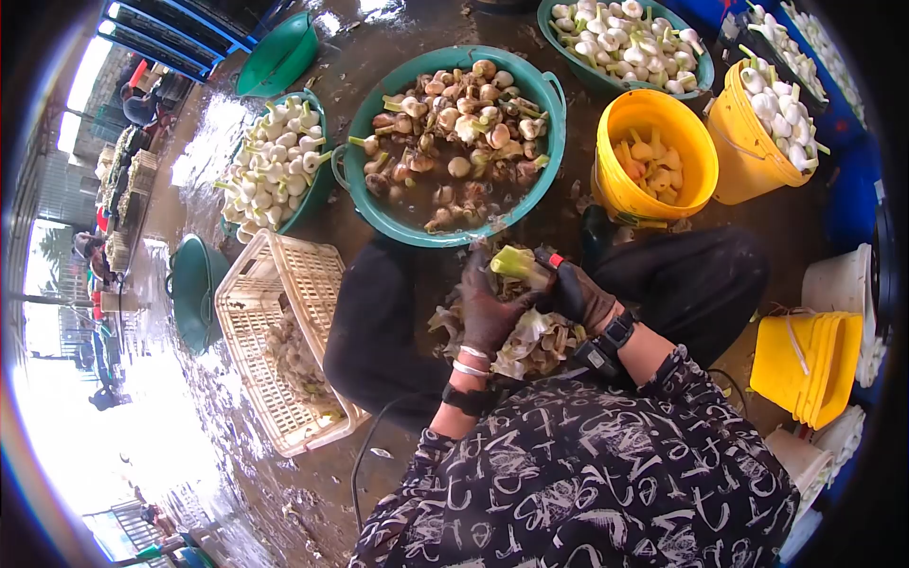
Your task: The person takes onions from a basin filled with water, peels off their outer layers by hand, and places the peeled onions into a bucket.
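Observation:
Between my two gloved hands, over my lap, is a garlic bulb with a thick pale-green stem (520, 266). My left hand (487, 305) is closed around its lower part, so the bulb itself is mostly hidden. Close against the stem, my right hand (578, 295) is closed on a small tool with a red end (555, 259); the rest of it is covered by the fingers. Loose garlic skins (533, 346) are heaped in my lap just below the hands.
Ahead stands a green tub (445, 234) of dirty garlic in brown water. Peeled garlic (281, 156) fills a basin at left. A yellow bucket (606, 180) holds some bulbs. A cream crate (284, 398) with peelings is beside my left knee. Stacked yellow containers (791, 369) sit right.

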`<state>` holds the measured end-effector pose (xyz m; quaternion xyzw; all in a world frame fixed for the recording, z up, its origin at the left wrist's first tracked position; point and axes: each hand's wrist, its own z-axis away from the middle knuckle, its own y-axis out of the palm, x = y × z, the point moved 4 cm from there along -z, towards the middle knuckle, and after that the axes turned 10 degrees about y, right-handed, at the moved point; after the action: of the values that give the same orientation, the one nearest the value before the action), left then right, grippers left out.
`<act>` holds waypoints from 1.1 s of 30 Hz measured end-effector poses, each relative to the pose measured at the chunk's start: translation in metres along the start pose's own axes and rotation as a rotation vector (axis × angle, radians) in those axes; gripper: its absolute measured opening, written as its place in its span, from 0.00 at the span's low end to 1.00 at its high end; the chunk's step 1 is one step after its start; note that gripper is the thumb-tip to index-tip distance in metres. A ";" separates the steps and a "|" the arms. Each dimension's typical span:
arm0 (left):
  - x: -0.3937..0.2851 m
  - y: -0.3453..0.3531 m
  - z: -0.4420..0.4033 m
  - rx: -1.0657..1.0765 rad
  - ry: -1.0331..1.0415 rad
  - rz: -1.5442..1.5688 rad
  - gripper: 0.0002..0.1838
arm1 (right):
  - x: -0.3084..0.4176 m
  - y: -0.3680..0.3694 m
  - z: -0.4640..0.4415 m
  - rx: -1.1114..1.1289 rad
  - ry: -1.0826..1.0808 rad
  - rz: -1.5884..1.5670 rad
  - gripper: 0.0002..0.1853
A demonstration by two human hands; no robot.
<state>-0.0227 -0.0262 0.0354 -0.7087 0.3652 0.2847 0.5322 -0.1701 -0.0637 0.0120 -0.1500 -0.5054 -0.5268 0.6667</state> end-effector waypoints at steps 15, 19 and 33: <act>0.066 -0.001 0.030 0.168 -0.691 1.080 0.14 | -0.002 0.006 -0.007 0.355 -0.009 0.029 0.31; 0.036 -0.025 0.019 0.104 0.081 0.140 0.12 | 0.026 0.019 0.005 -0.161 -0.651 1.097 0.31; -0.021 -0.073 0.030 -0.014 -0.289 1.237 0.17 | -0.067 -0.046 -0.048 -0.117 0.136 -0.836 0.16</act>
<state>0.0242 0.0190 0.0839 -0.3242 0.6298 0.6349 0.3086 -0.1803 -0.0803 -0.0800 0.0655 -0.4468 -0.7881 0.4183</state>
